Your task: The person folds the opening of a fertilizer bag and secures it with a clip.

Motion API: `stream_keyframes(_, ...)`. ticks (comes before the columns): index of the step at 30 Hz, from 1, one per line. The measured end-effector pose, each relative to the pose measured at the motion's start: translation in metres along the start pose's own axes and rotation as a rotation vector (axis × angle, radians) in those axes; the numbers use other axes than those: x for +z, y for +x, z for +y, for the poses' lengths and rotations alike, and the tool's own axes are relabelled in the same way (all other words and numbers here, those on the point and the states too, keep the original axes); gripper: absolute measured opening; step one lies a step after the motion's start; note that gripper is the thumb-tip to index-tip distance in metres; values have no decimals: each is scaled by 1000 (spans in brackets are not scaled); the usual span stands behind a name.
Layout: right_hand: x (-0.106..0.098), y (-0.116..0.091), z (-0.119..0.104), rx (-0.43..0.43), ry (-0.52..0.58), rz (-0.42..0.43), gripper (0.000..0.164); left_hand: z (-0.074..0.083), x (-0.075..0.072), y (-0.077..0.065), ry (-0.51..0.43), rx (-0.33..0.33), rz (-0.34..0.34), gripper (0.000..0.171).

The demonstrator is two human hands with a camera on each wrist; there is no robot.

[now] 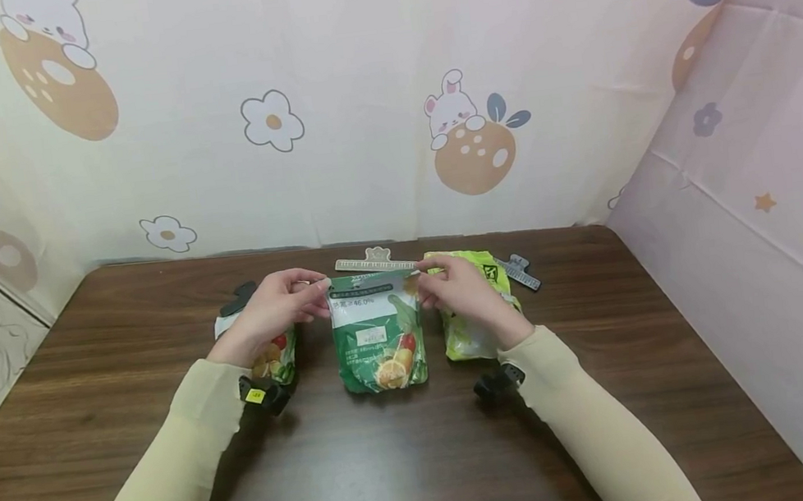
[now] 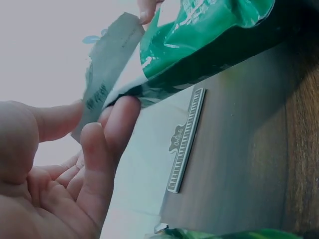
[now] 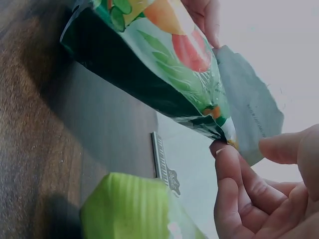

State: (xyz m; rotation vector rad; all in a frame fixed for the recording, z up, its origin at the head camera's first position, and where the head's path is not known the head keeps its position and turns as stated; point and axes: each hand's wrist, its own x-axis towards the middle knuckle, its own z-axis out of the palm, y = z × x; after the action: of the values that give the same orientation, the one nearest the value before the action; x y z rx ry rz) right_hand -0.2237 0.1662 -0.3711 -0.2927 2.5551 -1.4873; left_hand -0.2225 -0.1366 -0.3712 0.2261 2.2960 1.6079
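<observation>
A green and white plastic pouch (image 1: 379,340) printed with fruit and vegetables stands upright at mid-table. My left hand (image 1: 276,308) pinches its top left corner between thumb and fingers. At the opposite top corner, my right hand (image 1: 467,286) pinches the same edge. Between the two hands the pouch's top strip (image 2: 112,62) is bent over at an angle to the body, as both wrist views show. Just behind the pouch lies a long silver bag clip (image 1: 375,262) with ruler-like marks; the left wrist view shows this clip (image 2: 187,142) flat on the table.
Partly behind my left forearm is another fruit-printed pouch (image 1: 284,363), with a black clip (image 1: 238,298) at its top. To the right stands a yellow-green bag (image 1: 467,338), beside a grey clip (image 1: 519,272). A patterned curtain (image 1: 364,180) hangs along the back edge of the wooden table (image 1: 369,486).
</observation>
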Motion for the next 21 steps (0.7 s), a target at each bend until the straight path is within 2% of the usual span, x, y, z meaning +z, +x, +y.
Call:
stream_keyframes(5, 0, -1, -2, -21, -9, 25, 29, 4, 2, -3, 10, 47, 40, 44)
stream_keyframes(10, -2, -3, -4, -41, 21, 50, 19, 11, 5, -8, 25, 107, 121, 36)
stream_keyframes(15, -9, -10, -11, -84, -30, 87, 17, 19, 10, -14, 40, 195, 193, 26)
stream_keyframes(21, -17, -18, -21, -129, -61, 74, 17, 27, 10, -22, 76, 242, 242, 23)
